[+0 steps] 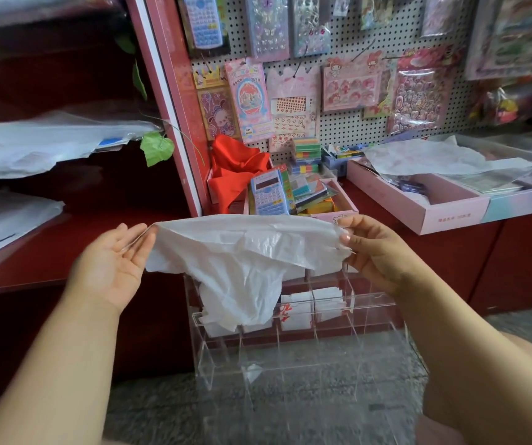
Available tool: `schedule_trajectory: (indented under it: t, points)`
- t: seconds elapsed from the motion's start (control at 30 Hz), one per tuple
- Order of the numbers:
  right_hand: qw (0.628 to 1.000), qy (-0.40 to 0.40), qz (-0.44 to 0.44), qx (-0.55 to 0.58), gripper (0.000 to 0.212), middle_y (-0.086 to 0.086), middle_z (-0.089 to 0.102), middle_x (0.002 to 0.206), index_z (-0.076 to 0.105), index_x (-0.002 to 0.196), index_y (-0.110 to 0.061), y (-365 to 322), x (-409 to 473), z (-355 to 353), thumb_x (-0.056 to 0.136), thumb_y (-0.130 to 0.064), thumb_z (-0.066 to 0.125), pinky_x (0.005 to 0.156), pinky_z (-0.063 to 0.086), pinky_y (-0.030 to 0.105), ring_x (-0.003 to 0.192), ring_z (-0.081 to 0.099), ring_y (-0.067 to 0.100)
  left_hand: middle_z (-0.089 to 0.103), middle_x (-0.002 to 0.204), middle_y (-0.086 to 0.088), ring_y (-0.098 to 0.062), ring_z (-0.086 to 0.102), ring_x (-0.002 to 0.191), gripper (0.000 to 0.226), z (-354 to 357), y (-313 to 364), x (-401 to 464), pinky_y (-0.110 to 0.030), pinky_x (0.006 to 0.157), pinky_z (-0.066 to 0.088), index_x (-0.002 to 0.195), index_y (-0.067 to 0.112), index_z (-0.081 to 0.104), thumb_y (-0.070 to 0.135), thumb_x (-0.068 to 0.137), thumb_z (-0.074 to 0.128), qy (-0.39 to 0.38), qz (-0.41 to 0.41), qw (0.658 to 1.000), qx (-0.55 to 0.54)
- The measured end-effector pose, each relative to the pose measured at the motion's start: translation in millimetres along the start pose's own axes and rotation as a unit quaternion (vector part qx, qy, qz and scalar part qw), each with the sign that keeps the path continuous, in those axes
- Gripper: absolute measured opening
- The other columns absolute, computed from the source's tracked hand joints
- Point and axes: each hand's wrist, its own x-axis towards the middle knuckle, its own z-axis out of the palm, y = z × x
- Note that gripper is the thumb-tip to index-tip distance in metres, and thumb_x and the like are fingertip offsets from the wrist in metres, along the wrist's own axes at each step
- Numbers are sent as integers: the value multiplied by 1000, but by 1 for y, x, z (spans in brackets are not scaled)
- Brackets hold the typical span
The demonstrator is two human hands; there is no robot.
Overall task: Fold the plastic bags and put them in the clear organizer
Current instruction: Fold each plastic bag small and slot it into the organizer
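Item: white plastic bag (242,255), unfolded, held above the clear organizer (306,354). Task part done.

Centre of frame: the bag is stretched sideways between both hands, its lower part hanging crumpled over the organizer's upper left compartments. Left hand (113,258), centre left: palm up, fingers nearly straight, the bag's edge caught at the fingertips. Right hand (374,248), centre right: fingers and thumb pinching the other edge. Organizer, lower centre, stands on the floor; several upper compartments already hold folded white bags (306,303), the lower front ones look vacant. More loose bags (435,159) lie at centre right and on the shelves (33,146) at left. Judged remaining: folding this bag, stowing it, then the others.
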Motion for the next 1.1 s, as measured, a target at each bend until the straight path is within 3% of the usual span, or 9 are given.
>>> schedule_trajectory:
  t: [0.07, 0.2, 0.43, 0.57, 0.7, 0.8, 0.87, 0.97, 1.1]
  points:
    - [995, 47, -37, -77, 16, 6, 66, 76, 68, 72, -16, 3, 0, 3, 62, -9, 79, 58, 53, 26, 67, 62, 18, 60, 117, -20, -23, 67, 103, 16, -1, 0, 1, -28, 81, 57, 116, 4, 47, 9, 102, 43, 2, 1, 1000, -3]
    - [970, 126, -92, -185, 24, 5, 64, 70, 62, 64, -11, 6, 0, 6, 74, 7, 74, 48, 48, 19, 59, 58, 14, 59, 117, -20, -24, 65, 105, 22, 0, 0, -1, -29, 82, 57, 124, 2, 43, 7, 102, 42, 1, 5, 1000, -5]
    - [999, 23, -18, -40, 11, 17, 57, 81, 63, 70, -8, 5, 1, 9, 77, 1, 63, 56, 54, 22, 71, 58, 22, 58, 114, -19, -27, 64, 106, 12, 4, 3, -2, -31, 89, 55, 100, 7, 50, 7, 103, 39, 8, 16, 1000, 4]
    - [998, 16, -21, -48, 47, 11, 64, 80, 70, 59, -7, 2, -1, 12, 85, 20, 43, 70, 56, 23, 84, 61, 25, 59, 113, -18, -25, 65, 104, 12, 0, 7, 3, -30, 86, 56, 107, 6, 50, 8, 103, 39, -1, 20, 1000, -7]
    - [988, 3, -45, -149, 49, 4, 61, 94, 75, 72, 2, -3, -6, 18, 70, 22, 31, 82, 51, 25, 94, 58, 18, 60, 114, -18, -25, 66, 104, 15, -3, 10, 10, -29, 84, 57, 116, 4, 47, 10, 103, 42, -3, 16, 1000, -12]
    - [913, -20, -91, -397, 53, -1, 53, 106, 76, 92, -5, -9, -10, 19, 70, 27, 41, 78, 46, 11, 92, 57, -2, 60, 114, -18, -25, 66, 102, 11, -5, 11, 13, -29, 83, 57, 107, 5, 50, 9, 103, 42, 3, 14, 1000, -8]
    - [832, -49, -122, -539, 52, -2, 51, 114, 74, 106, -8, -9, -9, 18, 68, 23, 55, 90, 45, 9, 101, 58, 4, 60, 115, -17, -25, 66, 103, 15, -7, 13, 16, -28, 83, 58, 115, 4, 48, 8, 103, 41, 5, 15, 1000, -10]
    - [750, -63, -123, -647, 49, -9, 47, 115, 69, 118, -8, -6, -8, 15, 72, 8, 68, 91, 39, 1, 103, 56, 10, 60, 113, -16, -24, 66, 103, 11, -8, 17, 18, -28, 84, 57, 107, 6, 50, 9, 103, 41, 7, 19, 1000, -1]
    - [696, -71, -117, -705, 35, -11, 45, 103, 71, 108, -11, -2, -4, 9, 74, -5, 77, 70, 38, 3, 81, 49, 4, 59, 113, -16, -25, 66, 103, 11, -8, 18, 19, -28, 83, 58, 109, 6, 50, 9, 102, 41, 4, 17, 1000, 1]
